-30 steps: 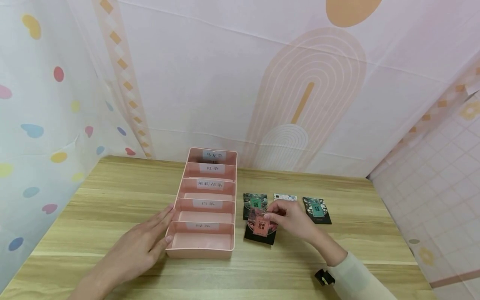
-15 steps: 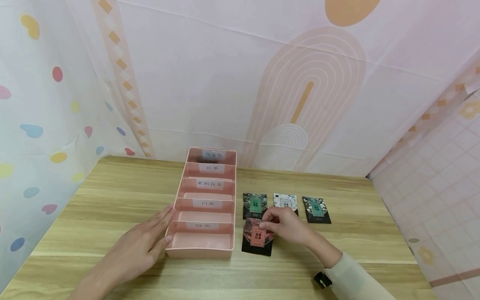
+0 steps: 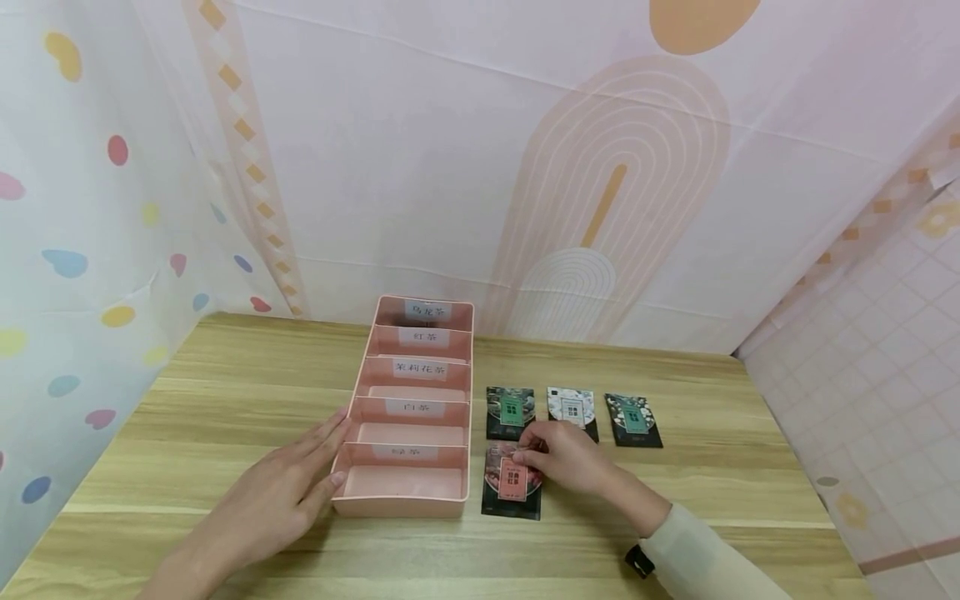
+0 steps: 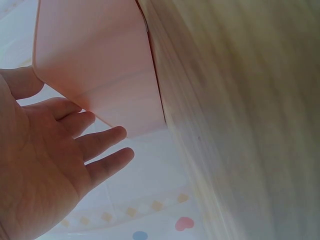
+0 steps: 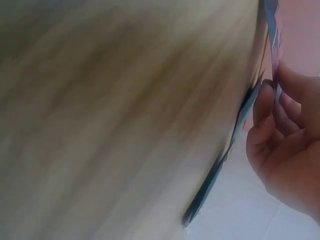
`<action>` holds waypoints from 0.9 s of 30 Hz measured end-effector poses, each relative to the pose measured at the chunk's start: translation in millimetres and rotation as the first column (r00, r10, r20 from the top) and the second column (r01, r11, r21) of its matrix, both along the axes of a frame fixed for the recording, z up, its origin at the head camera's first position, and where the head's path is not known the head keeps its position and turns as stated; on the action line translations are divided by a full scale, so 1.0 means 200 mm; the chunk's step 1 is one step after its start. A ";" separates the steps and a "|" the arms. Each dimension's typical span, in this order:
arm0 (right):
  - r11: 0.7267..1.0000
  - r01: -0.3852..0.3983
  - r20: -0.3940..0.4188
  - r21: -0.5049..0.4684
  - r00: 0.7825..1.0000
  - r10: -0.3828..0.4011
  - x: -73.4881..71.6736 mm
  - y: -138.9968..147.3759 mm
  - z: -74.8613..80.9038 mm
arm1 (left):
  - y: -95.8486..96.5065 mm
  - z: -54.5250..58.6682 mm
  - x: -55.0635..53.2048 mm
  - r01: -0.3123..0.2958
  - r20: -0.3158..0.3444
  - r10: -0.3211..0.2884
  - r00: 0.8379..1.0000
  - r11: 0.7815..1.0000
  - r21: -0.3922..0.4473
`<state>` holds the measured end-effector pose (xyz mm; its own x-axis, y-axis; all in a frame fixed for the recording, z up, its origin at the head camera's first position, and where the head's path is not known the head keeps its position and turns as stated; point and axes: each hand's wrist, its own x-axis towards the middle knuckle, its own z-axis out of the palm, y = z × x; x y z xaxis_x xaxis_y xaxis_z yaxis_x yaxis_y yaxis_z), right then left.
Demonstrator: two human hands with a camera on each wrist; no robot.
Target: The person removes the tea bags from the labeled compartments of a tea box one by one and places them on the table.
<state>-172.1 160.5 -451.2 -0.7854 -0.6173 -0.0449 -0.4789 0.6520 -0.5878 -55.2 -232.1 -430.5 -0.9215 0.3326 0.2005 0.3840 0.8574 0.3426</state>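
Note:
A long pink divided box [image 3: 397, 505] stands on the table, with a paper label in each compartment. Against its left side rests my left hand [image 3: 281, 483], the fingers extended along the wall; the left wrist view shows the fingertips touching the pink wall [image 4: 100, 55]. My right hand [image 3: 573, 458] pinches the upper right corner of a red and black tea sachet [image 3: 513, 483] between thumb and fingers. In the right wrist view the pinched sachet [image 5: 275, 40] appears edge-on, tipped up from the table. The sachet is near the box's right side.
Behind the right hand lie a green tea sachet [image 3: 511, 412], a white patterned sachet [image 3: 572, 408] and a dark teal-labelled sachet [image 3: 634, 420]. A small black object [image 3: 639, 562] sits by the right sleeve. Patterned cloth [image 3: 390, 167] hangs behind the table.
My right hand has moved the red sachet toward the front and slightly left, off the green one and in front of it. The white sachet is now more exposed. The left hand has stayed still.

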 end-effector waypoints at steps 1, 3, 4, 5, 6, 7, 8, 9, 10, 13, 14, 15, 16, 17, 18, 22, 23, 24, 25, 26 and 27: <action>1.000 -0.001 -0.003 0.010 1.000 0.001 0.00 0.00 -0.01 | 0.00 0.00 0.00 0.000 0.001 0.000 1.000 1.000 0.000; 1.000 -0.009 -0.009 0.021 1.000 0.009 -0.01 -0.01 -0.02 | 0.00 0.00 0.00 0.000 0.002 0.000 1.000 1.000 0.002; 0.999 -0.012 -0.013 0.029 1.000 0.012 -0.01 -0.01 -0.02 | 0.00 0.00 0.00 0.000 0.002 0.000 1.000 1.000 0.003; 0.999 -0.017 -0.017 0.030 1.000 0.017 -0.01 -0.01 -0.02 | 0.00 0.00 0.00 0.000 0.001 0.000 1.000 1.000 0.006; 0.999 -0.023 -0.018 0.029 1.000 0.023 -0.01 -0.01 -0.02 | 0.00 0.00 0.00 0.000 0.000 0.000 1.000 1.000 0.007; 0.999 -0.028 -0.019 0.031 0.999 0.028 -0.01 -0.01 -0.03 | 0.00 0.00 0.00 0.000 0.000 0.000 1.000 1.000 0.007; 0.999 -0.035 -0.019 0.028 0.999 0.035 -0.01 -0.01 -0.03 | 0.00 0.00 0.00 0.000 0.000 0.000 1.000 1.000 0.007; 0.999 -0.039 -0.018 0.027 0.999 0.040 -0.01 -0.01 -0.03 | 0.00 0.00 0.00 0.001 -0.002 -0.001 1.000 1.000 0.007; 0.999 -0.045 -0.015 0.023 0.999 0.045 -0.01 -0.02 -0.03 | 0.00 0.00 0.00 0.001 -0.002 -0.001 1.000 1.000 0.007; 0.998 -0.060 -0.001 0.009 0.998 0.060 -0.01 -0.02 -0.03 | 0.00 0.00 0.00 0.001 -0.004 -0.001 1.000 1.000 0.005; 0.998 -0.063 0.000 0.007 0.998 0.063 -0.01 -0.02 -0.03 | 0.00 0.00 0.00 0.001 -0.005 -0.001 1.000 1.000 0.005; 0.998 -0.064 0.002 0.006 0.998 0.064 -0.01 -0.02 -0.03 | 0.00 0.00 0.00 0.001 -0.004 -0.001 1.000 1.000 0.005; 0.998 -0.065 0.003 0.007 0.998 0.065 -0.02 -0.02 -0.03 | 0.00 0.00 0.00 0.001 -0.004 -0.001 1.000 1.000 0.005; 0.998 -0.065 0.003 0.009 0.998 0.065 -0.02 -0.02 -0.03 | 0.00 0.00 0.00 0.001 -0.004 -0.001 1.000 1.000 0.005; 0.998 -0.064 -0.001 0.016 0.998 0.064 -0.02 -0.02 -0.03 | 0.00 0.00 0.00 0.000 -0.004 0.000 1.000 1.000 0.005; 0.998 -0.059 -0.018 0.029 0.998 0.059 -0.02 -0.02 -0.03 | 0.00 0.00 0.00 0.001 -0.006 0.000 1.000 1.000 0.004; 0.998 -0.058 -0.020 0.032 0.998 0.059 -0.02 -0.02 -0.03 | 0.00 0.00 0.00 -0.001 -0.006 0.001 1.000 1.000 0.004; 0.998 -0.057 -0.024 0.034 0.998 0.058 -0.02 -0.02 -0.03 | 0.00 0.00 0.00 -0.001 -0.006 0.001 1.000 1.000 0.003; 0.998 -0.056 -0.026 0.036 0.998 0.057 -0.02 -0.02 -0.03 | 0.00 0.00 0.00 -0.001 -0.006 0.001 1.000 1.000 0.001; 0.998 -0.054 -0.028 0.036 0.998 0.055 -0.02 -0.02 -0.03 | 0.00 0.00 0.00 -0.001 -0.006 0.001 1.000 1.000 0.000; 0.998 -0.052 -0.030 0.034 0.998 0.053 -0.02 -0.02 -0.03 | 0.00 0.00 0.00 -0.002 -0.005 0.002 1.000 1.000 -0.002</action>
<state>-176.0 156.0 -457.5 -0.7535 -0.6561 -0.0429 -0.5301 0.6448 -0.5506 -55.0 -231.9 -430.7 -0.9210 0.3314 0.2050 0.3844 0.8586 0.3392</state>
